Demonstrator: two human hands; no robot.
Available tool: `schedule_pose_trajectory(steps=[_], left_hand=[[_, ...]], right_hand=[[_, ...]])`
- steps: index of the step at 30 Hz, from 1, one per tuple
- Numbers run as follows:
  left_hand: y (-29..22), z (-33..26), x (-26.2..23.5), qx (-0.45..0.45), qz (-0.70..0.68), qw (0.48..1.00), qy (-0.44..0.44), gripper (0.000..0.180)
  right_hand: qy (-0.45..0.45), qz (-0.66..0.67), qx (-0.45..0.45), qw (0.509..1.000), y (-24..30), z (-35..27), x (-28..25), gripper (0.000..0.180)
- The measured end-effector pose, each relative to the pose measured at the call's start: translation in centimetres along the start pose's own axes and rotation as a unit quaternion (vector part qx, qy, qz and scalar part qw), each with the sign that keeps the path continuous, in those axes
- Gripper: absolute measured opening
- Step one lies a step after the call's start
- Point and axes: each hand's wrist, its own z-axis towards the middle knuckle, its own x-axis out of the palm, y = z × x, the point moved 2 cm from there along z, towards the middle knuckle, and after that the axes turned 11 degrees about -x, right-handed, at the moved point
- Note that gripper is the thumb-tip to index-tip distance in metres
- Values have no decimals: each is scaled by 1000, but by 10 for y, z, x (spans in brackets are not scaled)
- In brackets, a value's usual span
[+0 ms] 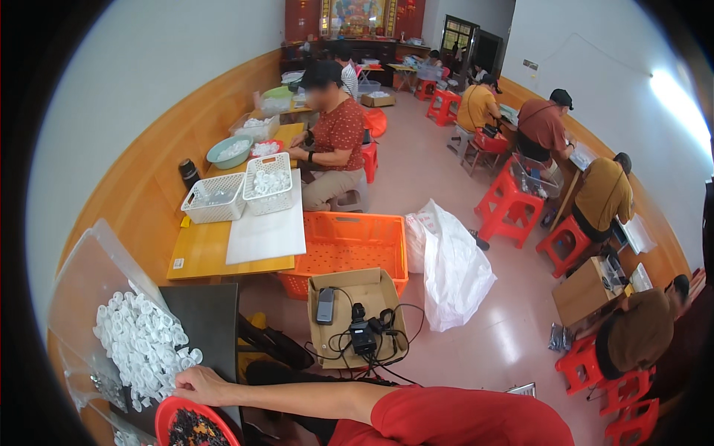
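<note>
My right hand [201, 386] reaches in from the right, its arm in a red short sleeve. Its fingers are curled together at the edge of a heap of small white, ring-shaped plastic parts [141, 342]. What the fingers hold, if anything, is hidden. The parts lie beside a clear plastic bin [104, 260] on a dark tabletop [212, 312]. Just below the hand is a red bowl [165, 422] of small black and orange pieces [197, 431], cut off by the lower edge. My left hand is out of the picture.
A cardboard box [323, 286] with cables and a black device stands beside an orange crate [349, 217] and a white sack [457, 282]. White baskets [269, 183] sit on a yellow table [197, 256]. Several people work along both walls, with red stools [513, 204] at right.
</note>
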Motion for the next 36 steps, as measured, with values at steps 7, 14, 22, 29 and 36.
schedule_pose_trajectory(steps=[7,14,22,29,36], left_hand=[[-9,-10,-41,53,42,997,-25,58],[-18,-36,39,62,-44,992,-103,48],[-9,-92,60,80,-89,977,-175,48],[9,-105,53,77,-131,963,-224,45],[18,-120,53,78,-161,961,-212,47]], right_hand=[[66,-19,14,998,18,11,2,23],[89,28,76,993,2,6,-2,18],[116,112,114,980,13,-2,0,14],[120,98,111,982,12,3,-5,15],[104,97,118,983,27,9,3,12]])
